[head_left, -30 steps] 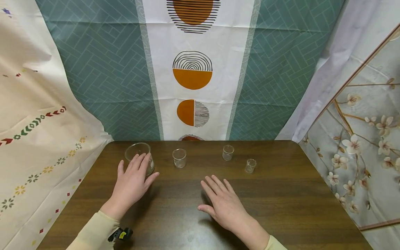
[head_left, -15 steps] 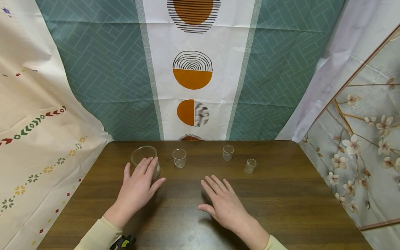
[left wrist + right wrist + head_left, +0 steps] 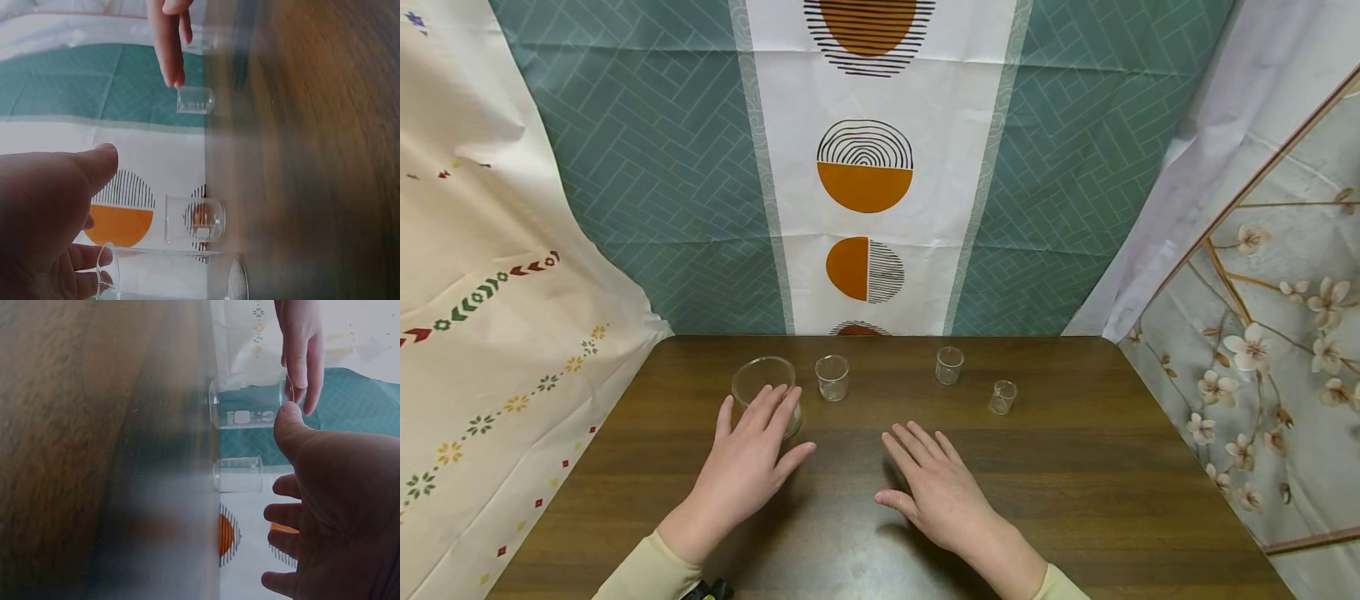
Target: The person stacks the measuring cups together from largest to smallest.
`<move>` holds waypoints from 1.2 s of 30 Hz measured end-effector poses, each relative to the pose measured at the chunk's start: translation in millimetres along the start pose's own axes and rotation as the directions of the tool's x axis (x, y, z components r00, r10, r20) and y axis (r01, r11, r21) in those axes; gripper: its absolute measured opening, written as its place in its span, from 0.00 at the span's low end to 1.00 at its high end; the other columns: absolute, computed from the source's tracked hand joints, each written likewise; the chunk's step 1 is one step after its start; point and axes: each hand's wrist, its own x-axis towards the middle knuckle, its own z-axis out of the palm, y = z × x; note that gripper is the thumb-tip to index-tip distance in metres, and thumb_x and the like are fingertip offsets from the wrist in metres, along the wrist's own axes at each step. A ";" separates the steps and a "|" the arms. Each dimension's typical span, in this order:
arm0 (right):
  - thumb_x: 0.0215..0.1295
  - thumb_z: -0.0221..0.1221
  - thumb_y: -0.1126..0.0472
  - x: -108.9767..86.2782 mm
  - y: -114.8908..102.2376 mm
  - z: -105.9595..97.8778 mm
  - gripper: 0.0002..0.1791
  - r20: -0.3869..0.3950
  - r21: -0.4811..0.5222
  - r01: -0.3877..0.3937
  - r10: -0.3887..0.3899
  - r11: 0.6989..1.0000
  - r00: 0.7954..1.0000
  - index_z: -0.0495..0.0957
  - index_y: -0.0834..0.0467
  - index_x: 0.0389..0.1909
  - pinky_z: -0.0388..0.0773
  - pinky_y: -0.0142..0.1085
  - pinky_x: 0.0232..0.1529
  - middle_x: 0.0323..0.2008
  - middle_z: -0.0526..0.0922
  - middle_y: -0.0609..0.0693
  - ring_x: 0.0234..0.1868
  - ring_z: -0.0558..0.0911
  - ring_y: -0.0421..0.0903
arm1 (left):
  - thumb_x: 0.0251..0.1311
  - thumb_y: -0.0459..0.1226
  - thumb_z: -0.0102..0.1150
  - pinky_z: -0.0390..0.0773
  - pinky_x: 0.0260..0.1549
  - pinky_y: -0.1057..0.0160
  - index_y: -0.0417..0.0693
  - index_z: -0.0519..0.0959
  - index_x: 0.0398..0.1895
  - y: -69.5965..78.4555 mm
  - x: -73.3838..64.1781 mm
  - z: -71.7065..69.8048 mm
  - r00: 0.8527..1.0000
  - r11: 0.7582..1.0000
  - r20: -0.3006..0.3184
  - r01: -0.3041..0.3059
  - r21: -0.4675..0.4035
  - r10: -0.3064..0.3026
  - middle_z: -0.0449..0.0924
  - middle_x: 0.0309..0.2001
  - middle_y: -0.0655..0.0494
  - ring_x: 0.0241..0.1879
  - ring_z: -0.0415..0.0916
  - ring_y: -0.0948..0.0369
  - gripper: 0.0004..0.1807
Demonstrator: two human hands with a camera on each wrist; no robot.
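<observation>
The large glass beaker (image 3: 751,382) stands upright at the back left of the table. My left hand (image 3: 747,465) reaches over its near side, fingers straight and thumb spread away; in the left wrist view the fingertips are at the rim. To its right stands a smaller beaker (image 3: 832,380). My right hand (image 3: 942,498) hovers palm down over the middle of the table with relaxed fingers and holds nothing. Beyond it are two more small beakers, one farther back (image 3: 949,367) and the smallest beaker (image 3: 1003,398) nearer and to the right.
The brown wooden table (image 3: 1097,492) ends at a patterned green and white curtain (image 3: 880,200) behind the beakers. A cream cloth (image 3: 497,350) hangs on the left and a floral cloth (image 3: 1262,375) on the right.
The large beaker has slid right and toward the person, together with my left hand. My right hand and the three smaller beakers have stayed in place.
</observation>
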 end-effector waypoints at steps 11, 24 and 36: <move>0.81 0.57 0.34 -1.0 0.7 1.4 0.44 0.001 0.009 -0.003 0.003 1.000 1.000 0.67 0.59 0.84 0.61 0.64 0.78 0.82 0.68 0.60 0.83 0.64 0.62 | 0.70 0.55 0.75 0.52 0.74 0.22 0.44 0.71 0.82 12.9 -2.0 6.1 0.998 0.998 -0.014 -0.064 -0.008 0.064 0.71 0.78 0.40 0.80 0.65 0.40 0.45; 0.81 0.57 0.34 -2.7 2.0 2.6 0.44 -0.005 0.025 0.003 -0.003 1.000 1.000 0.68 0.60 0.83 0.62 0.65 0.78 0.81 0.69 0.61 0.83 0.64 0.62 | 0.71 0.56 0.74 0.54 0.74 0.22 0.47 0.69 0.84 28.7 -1.9 10.0 0.992 0.992 -0.014 -0.126 0.003 0.126 0.70 0.79 0.41 0.80 0.65 0.41 0.45; 0.81 0.58 0.34 -2.7 3.1 2.5 0.44 0.007 0.029 0.001 -0.001 1.000 1.000 0.67 0.59 0.84 0.61 0.64 0.78 0.82 0.68 0.60 0.83 0.64 0.62 | 0.71 0.53 0.75 0.52 0.75 0.24 0.47 0.69 0.83 22.9 3.2 13.2 0.998 0.993 -0.020 -0.054 -0.105 0.052 0.58 0.85 0.38 0.85 0.52 0.38 0.44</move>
